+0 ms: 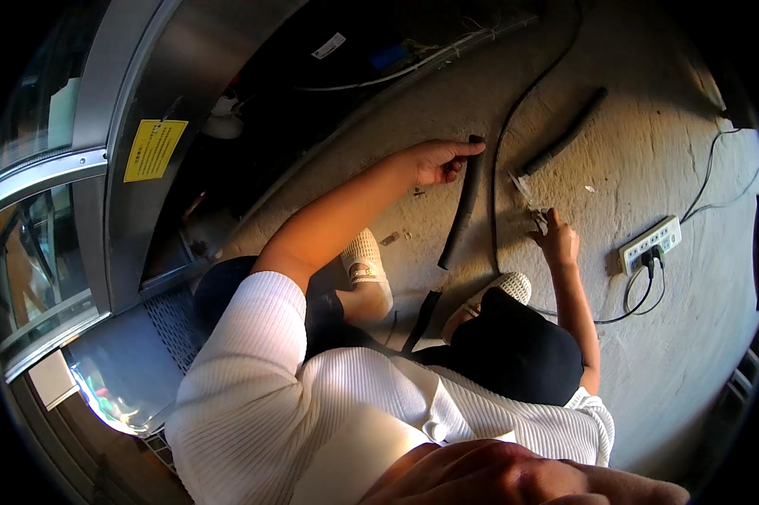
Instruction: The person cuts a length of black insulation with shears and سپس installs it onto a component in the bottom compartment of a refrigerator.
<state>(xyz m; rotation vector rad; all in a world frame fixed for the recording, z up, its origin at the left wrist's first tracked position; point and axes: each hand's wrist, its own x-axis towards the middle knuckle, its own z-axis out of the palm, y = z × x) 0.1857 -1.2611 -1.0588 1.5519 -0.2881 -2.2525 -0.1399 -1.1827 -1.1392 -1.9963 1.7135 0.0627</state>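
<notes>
One dark tube (467, 202) slants down toward the shoes (363, 251), its upper end pinched by the left hand (440, 162), I judge from afar to keep it steady. A second tube (570, 136) lies farther right on the floor (649, 181), a third tube (421, 321) between the legs. The right hand (559, 242) grips some small item (539, 220), too blurred for me to name.

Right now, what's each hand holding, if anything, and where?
Left hand: black tube, by its far end. Right hand: small object, kind and grip unclear.
</notes>
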